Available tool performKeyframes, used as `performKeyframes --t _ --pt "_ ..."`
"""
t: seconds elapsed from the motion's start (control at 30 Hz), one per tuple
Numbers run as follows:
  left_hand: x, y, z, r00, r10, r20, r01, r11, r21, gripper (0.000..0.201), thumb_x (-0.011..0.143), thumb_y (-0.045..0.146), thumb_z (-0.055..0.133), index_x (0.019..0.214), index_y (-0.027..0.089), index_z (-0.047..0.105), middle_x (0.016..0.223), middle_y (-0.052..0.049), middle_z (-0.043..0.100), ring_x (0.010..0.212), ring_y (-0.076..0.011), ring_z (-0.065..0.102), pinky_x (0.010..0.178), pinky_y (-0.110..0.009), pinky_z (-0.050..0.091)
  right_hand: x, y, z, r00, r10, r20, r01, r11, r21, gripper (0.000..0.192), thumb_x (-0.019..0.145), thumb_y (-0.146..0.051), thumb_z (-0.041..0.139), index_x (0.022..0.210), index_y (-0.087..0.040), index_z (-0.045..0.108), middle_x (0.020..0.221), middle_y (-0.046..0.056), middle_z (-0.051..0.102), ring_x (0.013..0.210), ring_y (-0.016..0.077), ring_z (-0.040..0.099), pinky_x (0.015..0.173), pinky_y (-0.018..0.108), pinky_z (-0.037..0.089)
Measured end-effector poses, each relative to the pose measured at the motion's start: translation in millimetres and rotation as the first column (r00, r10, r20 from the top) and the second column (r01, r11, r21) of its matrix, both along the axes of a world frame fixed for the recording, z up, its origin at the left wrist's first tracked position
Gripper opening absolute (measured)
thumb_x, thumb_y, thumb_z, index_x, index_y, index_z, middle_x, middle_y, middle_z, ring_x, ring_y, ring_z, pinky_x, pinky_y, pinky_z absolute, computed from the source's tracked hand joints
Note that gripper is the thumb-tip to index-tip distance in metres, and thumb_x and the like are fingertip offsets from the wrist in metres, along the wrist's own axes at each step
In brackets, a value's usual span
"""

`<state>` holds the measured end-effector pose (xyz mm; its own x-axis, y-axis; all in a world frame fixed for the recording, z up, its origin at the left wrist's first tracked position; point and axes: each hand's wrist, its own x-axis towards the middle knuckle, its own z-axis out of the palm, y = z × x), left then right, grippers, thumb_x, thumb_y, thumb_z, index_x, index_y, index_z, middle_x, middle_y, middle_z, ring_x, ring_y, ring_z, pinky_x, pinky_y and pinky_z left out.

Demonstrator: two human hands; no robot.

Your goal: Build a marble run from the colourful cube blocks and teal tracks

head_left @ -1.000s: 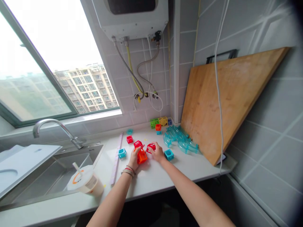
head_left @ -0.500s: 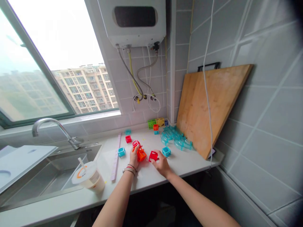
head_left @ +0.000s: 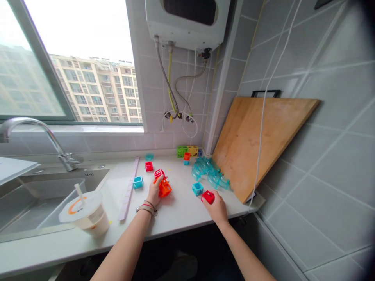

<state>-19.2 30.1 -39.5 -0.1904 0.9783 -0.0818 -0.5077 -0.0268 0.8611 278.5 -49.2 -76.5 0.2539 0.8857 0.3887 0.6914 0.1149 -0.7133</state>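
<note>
Orange block (head_left: 165, 189) sat on white surface (head_left: 181, 212), left hand (head_left: 154, 190) clasped round its near side, pink block (head_left: 159, 173) touching behind. Right hand (head_left: 217, 207) gripped red block (head_left: 208, 196), well right of orange block, just past teal block (head_left: 197, 188). Clear curved pieces (head_left: 209, 174) farther right, by wooden board (head_left: 258, 144). Judgement: steady orange block flat, line open faces square before pressing red block on.

Bright daylight floods in from the window (head_left: 73, 62) at upper left, blowing out the sky. Shadows on the counter (head_left: 181, 210) are soft. Straight lines bow at the edges; the right corners darken.
</note>
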Motion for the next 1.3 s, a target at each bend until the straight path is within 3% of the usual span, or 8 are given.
performKeyframes --t 0.23,0.4,0.57,0.67,0.83,0.93,1.03,1.3 --pt "0 1 -3.7 1.000 -0.005 0.017 0.004 1.000 0.004 0.051 0.075 0.043 0.082 0.113 0.017 0.061 0.104 -0.011 0.071 0.076 -0.0199 0.070 0.064 -0.031 0.058 -26 21 -1.2 0.981 -0.064 0.185 0.056 0.997 0.051 0.046 0.076 -0.054 0.073 0.104 -0.022 0.055 0.097 0.011 0.067 0.093 0.0321 0.065 0.078 0.041 0.053" --pt "2 -3 2.4 1.000 -0.026 -0.001 0.026 1.000 0.007 0.055 0.073 0.045 0.083 0.115 0.017 0.060 0.106 -0.011 0.072 0.076 -0.0201 0.071 0.063 -0.030 0.057 -30 37 6.3 0.982 -0.086 0.169 0.062 0.988 0.142 0.059 0.080 -0.051 0.071 0.125 -0.018 0.052 0.124 0.019 0.061 0.114 0.0356 0.058 0.091 0.050 0.051" --pt "4 -10 7.1 0.997 -0.057 -0.060 0.058 0.998 0.010 0.058 0.070 0.044 0.084 0.116 0.018 0.061 0.111 -0.011 0.072 0.074 -0.0194 0.071 0.061 -0.028 0.055 -71 39 41.0 0.928 0.323 0.188 -0.367 0.882 0.297 0.040 0.090 -0.032 0.062 0.128 -0.021 0.057 0.133 0.015 0.059 0.130 0.0302 0.051 0.110 0.050 0.042" --pt "3 -13 7.3 0.992 -0.087 -0.089 0.089 0.996 0.015 0.054 0.073 0.046 0.081 0.115 0.018 0.062 0.111 -0.009 0.073 0.076 -0.0193 0.071 0.065 -0.029 0.056 -116 57 51.5 0.814 0.581 0.005 -0.562 0.785 0.258 0.037 0.091 -0.033 0.060 0.126 -0.023 0.061 0.123 0.010 0.063 0.117 0.0248 0.061 0.102 0.042 0.051" --pt "3 -12 8.9 0.974 -0.160 -0.161 0.158 0.987 -0.021 0.057 0.072 0.045 0.080 0.117 0.016 0.062 0.089 -0.006 0.073 0.068 -0.0194 0.070 0.065 -0.030 0.055 -166 109 31.5 0.708 0.460 -0.536 -0.470 0.873 0.129 0.051 0.090 -0.049 0.061 0.131 -0.019 0.056 0.134 0.016 0.059 0.102 0.0235 0.068 0.087 0.039 0.058" --pt "5 -12 9.6 0.954 -0.190 -0.234 0.183 0.982 -0.050 0.062 0.069 0.043 0.084 0.120 0.016 0.061 0.095 -0.008 0.075 0.069 -0.0199 0.070 0.064 -0.029 0.055 -169 123 11.7 0.520 0.421 -0.743 -0.546 0.833 0.090 0.060 0.087 -0.056 0.062 0.133 -0.018 0.053 0.125 0.015 0.064 0.092 0.0224 0.070 0.075 0.036 0.059" --pt "6 -12 8.9 0.945 -0.180 -0.273 0.176 0.984 -0.041 0.060 0.070 0.044 0.084 0.117 0.015 0.063 0.098 -0.010 0.075 0.073 -0.0206 0.070 0.065 -0.029 0.054 -164 124 0.2 0.407 0.431 -0.805 -0.629 0.772 0.096 0.067 0.080 -0.060 0.070 0.131 -0.019 0.056 0.109 0.011 0.069 0.084 0.0215 0.068 0.065 0.031 0.056" --pt "-3 -9 13.9 0.876 -0.206 -0.435 0.210 0.977 -0.041 0.049 0.075 0.042 0.082 0.113 0.015 0.065 0.092 -0.005 0.070 0.075 -0.0169 0.064 0.067 -0.026 0.049 -164 117 14.2 0.326 0.416 -0.849 -0.639 0.759 0.127 0.052 0.073 -0.054 0.081 0.109 -0.019 0.070 0.104 0.008 0.074 0.094 0.0226 0.068 0.085 0.035 0.054"
